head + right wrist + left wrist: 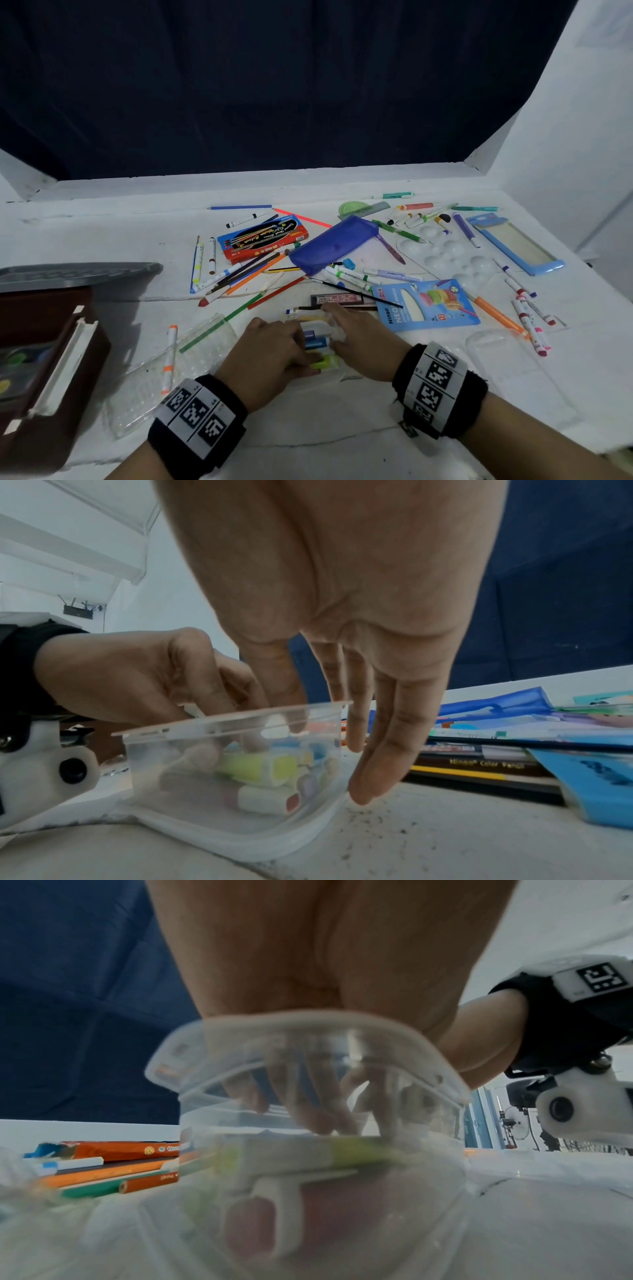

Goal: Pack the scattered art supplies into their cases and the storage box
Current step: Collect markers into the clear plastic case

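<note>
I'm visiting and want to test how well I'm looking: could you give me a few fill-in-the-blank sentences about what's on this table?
1. Both hands work at a clear plastic ____ of short markers.
2. The left hand reaches its fingers ____ the case.
3. The purple pencil pouch lies beside a ____ box of colour pencils.
4. The right hand has its fingers ____, along the case's outer wall.

Missing words: case; inside; red; straight

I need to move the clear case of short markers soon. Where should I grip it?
Pinch the clear case across its two long walls just under the rim, coming from above. It is open-topped, thin-walled and full of loose short markers, so keep it level.
</note>
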Motion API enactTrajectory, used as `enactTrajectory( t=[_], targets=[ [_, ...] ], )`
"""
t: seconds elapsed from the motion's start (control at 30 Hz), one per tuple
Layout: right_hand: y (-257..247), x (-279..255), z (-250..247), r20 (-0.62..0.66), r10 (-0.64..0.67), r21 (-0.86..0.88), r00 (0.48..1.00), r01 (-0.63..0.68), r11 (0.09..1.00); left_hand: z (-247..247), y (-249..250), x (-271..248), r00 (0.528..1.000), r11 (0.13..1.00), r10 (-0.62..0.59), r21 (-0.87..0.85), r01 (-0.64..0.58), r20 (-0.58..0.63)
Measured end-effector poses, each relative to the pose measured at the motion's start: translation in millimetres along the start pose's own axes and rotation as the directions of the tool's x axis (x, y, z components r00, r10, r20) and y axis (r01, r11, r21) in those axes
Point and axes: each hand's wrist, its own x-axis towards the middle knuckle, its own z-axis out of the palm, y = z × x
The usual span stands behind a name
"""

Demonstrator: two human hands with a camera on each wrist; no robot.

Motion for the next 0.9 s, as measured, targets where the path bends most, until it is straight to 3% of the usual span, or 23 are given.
enactTrajectory(
  t=[0.27, 0.5, 0.77, 0.9],
  targets=[
    [-6.2, 1.5, 0.4, -0.008, 0.033, 0.000, 0.999, -0.033, 0.999, -4.9, -6.3, -0.3, 1.000, 0.998, 0.004, -0.069, -0.004, -0.008],
    [-2.4, -5.7, -2.3, -0.030, 0.006, 0.060, 1.000, -0.004, 0.998, -6.3, -8.7, -3.9, 0.995, 0.990, 0.014, -0.136, -0.027, -0.096],
    [28.9, -22.1, -41.5, -0.309, -0.118, 0.068, 0.944, 0.146, 0.987, -38.3, 15.9, -0.1, 0.939, 0.949, -0.161, -0.307, 0.064, -0.304],
    [66.8, -33.1, -90.6, -0.334, -0.124, 0.061, 0.934, 0.152, 0.986, -65.9, 47.0, 21.2, 0.898, 0.945, -0.197, -0.320, 0.067, -0.394]
  ],
)
